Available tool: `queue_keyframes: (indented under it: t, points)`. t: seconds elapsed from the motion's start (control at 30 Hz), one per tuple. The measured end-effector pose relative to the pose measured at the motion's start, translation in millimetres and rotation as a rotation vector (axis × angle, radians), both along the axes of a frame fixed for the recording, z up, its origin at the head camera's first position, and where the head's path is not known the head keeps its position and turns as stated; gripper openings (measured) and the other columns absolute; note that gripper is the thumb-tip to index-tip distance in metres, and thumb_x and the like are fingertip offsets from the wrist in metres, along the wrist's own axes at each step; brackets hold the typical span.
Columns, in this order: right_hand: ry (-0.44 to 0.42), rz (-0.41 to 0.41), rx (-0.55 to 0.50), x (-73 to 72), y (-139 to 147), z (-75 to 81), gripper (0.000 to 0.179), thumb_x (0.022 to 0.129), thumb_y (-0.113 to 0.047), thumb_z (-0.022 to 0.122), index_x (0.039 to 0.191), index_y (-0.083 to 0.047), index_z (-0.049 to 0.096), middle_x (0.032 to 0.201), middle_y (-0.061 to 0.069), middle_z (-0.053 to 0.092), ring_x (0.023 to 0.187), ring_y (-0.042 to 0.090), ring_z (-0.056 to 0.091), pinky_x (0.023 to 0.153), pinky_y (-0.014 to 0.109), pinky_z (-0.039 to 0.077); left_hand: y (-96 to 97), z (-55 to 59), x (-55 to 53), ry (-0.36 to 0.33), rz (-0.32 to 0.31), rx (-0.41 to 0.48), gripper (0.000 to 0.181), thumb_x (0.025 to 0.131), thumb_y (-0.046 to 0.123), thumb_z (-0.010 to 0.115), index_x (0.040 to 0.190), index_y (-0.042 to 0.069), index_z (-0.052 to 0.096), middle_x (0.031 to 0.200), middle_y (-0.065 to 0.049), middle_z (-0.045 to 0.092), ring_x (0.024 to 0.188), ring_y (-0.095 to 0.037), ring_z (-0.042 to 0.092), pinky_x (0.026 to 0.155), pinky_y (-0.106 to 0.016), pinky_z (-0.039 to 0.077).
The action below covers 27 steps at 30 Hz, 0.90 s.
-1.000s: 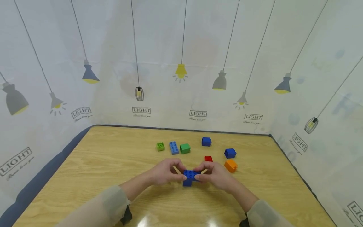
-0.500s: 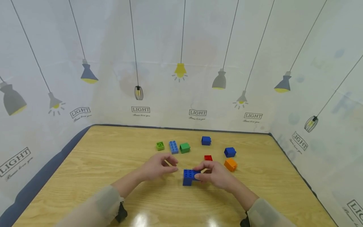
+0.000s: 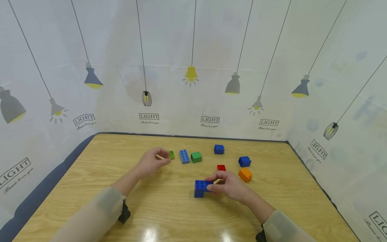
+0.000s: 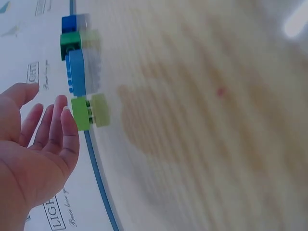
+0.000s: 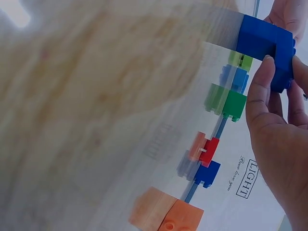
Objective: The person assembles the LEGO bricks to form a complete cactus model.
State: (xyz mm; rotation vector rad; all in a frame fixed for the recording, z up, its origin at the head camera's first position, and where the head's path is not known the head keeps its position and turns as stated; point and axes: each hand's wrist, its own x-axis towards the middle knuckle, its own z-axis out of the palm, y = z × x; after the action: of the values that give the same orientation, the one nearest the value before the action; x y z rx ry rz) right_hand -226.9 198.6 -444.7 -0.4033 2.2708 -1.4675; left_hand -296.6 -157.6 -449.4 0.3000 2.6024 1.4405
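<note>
In the head view my right hand (image 3: 231, 186) pinches the right end of a blue toy-brick assembly (image 3: 199, 189), a studded block on top of a taller one, standing on the table. The right wrist view shows thumb and fingers on either side of the upper blue block (image 5: 284, 60). Farther left, my left hand (image 3: 151, 163) reaches out with loosely bent fingers and holds nothing. Just past its fingertips lies a small lime-green brick (image 3: 171, 155), partly hidden by the hand in the head view. The left wrist view has this lime-green brick (image 4: 81, 114) close beside the fingers.
Behind the hands lie a light blue brick (image 3: 184, 156), a green brick (image 3: 196, 157) and a blue brick (image 3: 219, 149). To the right are another blue brick (image 3: 244, 161), an orange brick (image 3: 245, 174) and a red brick (image 3: 221, 167). A fabric wall borders the wooden table (image 3: 169, 215).
My left hand has let go of the blue assembly and moved away to the left and forward, up to the lime-green brick. The right hand keeps its hold in the same place.
</note>
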Motion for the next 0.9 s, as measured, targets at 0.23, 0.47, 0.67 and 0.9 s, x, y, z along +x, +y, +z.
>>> queue_keyframes:
  t: [0.23,0.47,0.67,0.9]
  points:
    - [0.006,0.005,-0.004,-0.6,0,-1.4,0.029,0.102,-0.027,0.082,0.124,-0.010,0.076,0.126,0.011,0.070,0.095,0.024,0.076,0.087,0.036,0.068,-8.2,-2.6,-19.1,-0.007,0.079,0.005,0.047,0.105,0.024,0.076,0.145,0.004,0.063,0.145,-0.018,0.065,0.122,-0.032,0.068,0.093,-0.038,0.063]
    - [0.005,0.005,-0.003,-1.1,0,-1.7,0.028,0.102,-0.026,0.081,0.124,-0.010,0.076,0.127,0.011,0.070,0.094,0.025,0.076,0.085,0.035,0.067,-8.4,-6.6,-34.3,-0.019,0.085,-0.042,0.050,0.104,0.024,0.077,0.147,0.005,0.061,0.149,-0.019,0.063,0.129,-0.036,0.066,0.104,-0.046,0.062]
    - [0.004,0.006,0.000,-0.8,0,-2.3,0.028,0.102,-0.026,0.081,0.125,-0.010,0.076,0.127,0.010,0.070,0.094,0.025,0.075,0.086,0.035,0.067,-2.5,-7.4,-42.4,-0.040,0.066,-0.073,0.052,0.101,0.025,0.079,0.146,0.005,0.061,0.148,-0.019,0.062,0.133,-0.037,0.063,0.107,-0.048,0.060]
    - [0.007,0.005,0.001,-0.5,0,-2.0,0.028,0.102,-0.025,0.081,0.125,-0.010,0.076,0.127,0.010,0.070,0.094,0.025,0.075,0.086,0.034,0.066,4.9,-9.5,-45.1,-0.045,0.057,-0.098,0.053,0.100,0.024,0.081,0.144,0.004,0.062,0.148,-0.020,0.063,0.137,-0.039,0.061,0.114,-0.053,0.056]
